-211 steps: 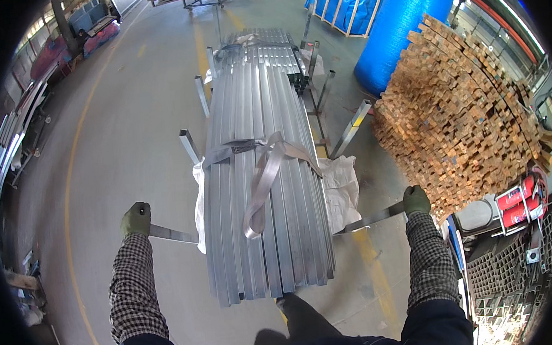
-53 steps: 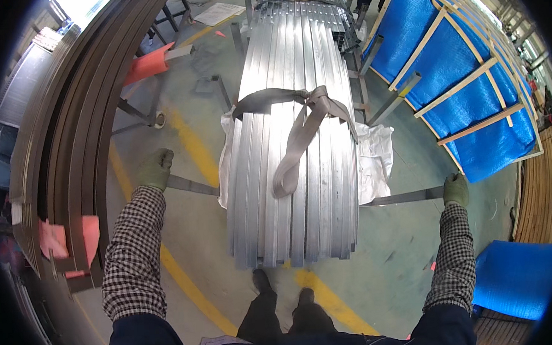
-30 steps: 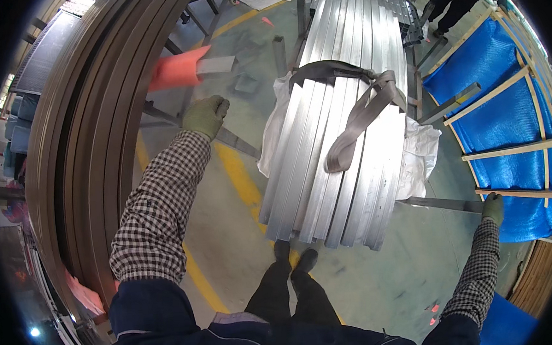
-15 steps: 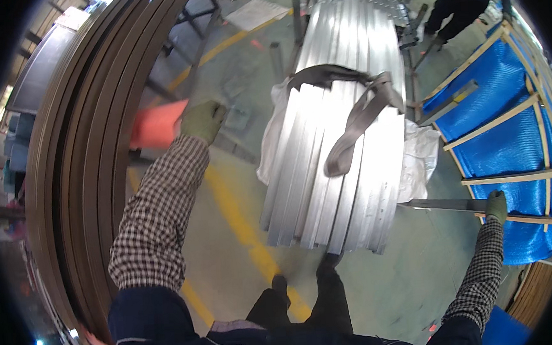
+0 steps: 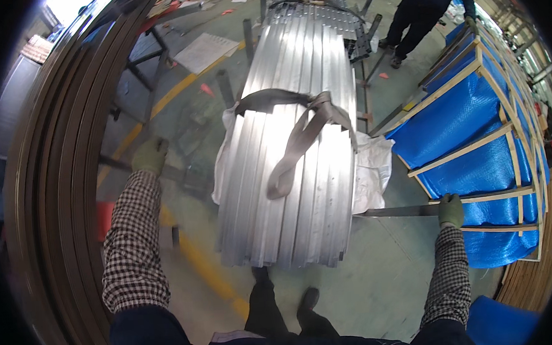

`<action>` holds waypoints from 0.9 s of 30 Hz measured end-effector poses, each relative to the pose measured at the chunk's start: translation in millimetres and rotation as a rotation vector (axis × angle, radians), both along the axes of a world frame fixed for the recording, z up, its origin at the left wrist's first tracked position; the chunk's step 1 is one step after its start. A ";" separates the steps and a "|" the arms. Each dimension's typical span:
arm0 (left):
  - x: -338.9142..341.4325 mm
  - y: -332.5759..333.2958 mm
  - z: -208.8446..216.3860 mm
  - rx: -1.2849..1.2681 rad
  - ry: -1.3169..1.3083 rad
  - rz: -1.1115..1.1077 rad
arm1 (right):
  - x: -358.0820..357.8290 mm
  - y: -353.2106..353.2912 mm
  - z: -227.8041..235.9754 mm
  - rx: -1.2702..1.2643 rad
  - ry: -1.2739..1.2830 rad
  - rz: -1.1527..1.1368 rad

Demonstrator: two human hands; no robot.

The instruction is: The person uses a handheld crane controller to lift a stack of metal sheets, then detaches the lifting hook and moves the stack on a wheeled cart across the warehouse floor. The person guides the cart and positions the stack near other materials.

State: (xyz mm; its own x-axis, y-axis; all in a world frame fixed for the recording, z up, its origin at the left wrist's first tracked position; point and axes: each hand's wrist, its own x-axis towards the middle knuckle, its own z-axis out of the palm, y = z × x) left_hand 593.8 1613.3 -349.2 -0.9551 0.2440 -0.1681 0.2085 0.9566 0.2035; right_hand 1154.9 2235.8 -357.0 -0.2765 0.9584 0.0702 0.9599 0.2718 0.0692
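My left hand (image 5: 148, 156), in a green glove, is curled closed beside a dark metal bar (image 5: 184, 176) low on the left. Whether its fingers wrap that bar is hidden. On the right, my gloved right hand (image 5: 450, 210) closes over the outer end of a grey metal bar (image 5: 398, 212), in front of a crate's wooden slats. This bar juts from the side of a long bundle of silvery metal profiles (image 5: 292, 222) between my arms. A grey webbing strap (image 5: 296, 147) crosses the bundle, its loose end lying on top.
Long brown profiles (image 5: 68, 185) run along my left. At right stands a wooden-framed crate (image 5: 461, 150) with blue wrapping. White sheeting (image 5: 372, 170) hangs beside the bundle. Upright posts (image 5: 248, 44) flank it. Another person (image 5: 421, 12) stands at the far right.
The bundle, crate and other person have shifted left in view. My feet have changed position. The left hand has moved left and lower; the right hand stays at the grey bar's end.
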 end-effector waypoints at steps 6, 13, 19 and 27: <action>7.6 64.5 50.7 -0.101 -0.066 0.070 | -28.3 72.6 -2.1 -0.046 0.095 0.070; -26.2 118.1 76.3 -0.243 -0.085 -0.025 | -52.3 117.2 -8.6 -0.082 0.075 0.056; -51.9 140.7 82.7 -0.271 -0.077 -0.109 | -60.5 125.1 -10.6 -0.075 0.099 0.023; -104.9 140.5 68.9 -0.215 0.031 -0.259 | -83.9 119.3 14.8 -0.051 -0.010 -0.078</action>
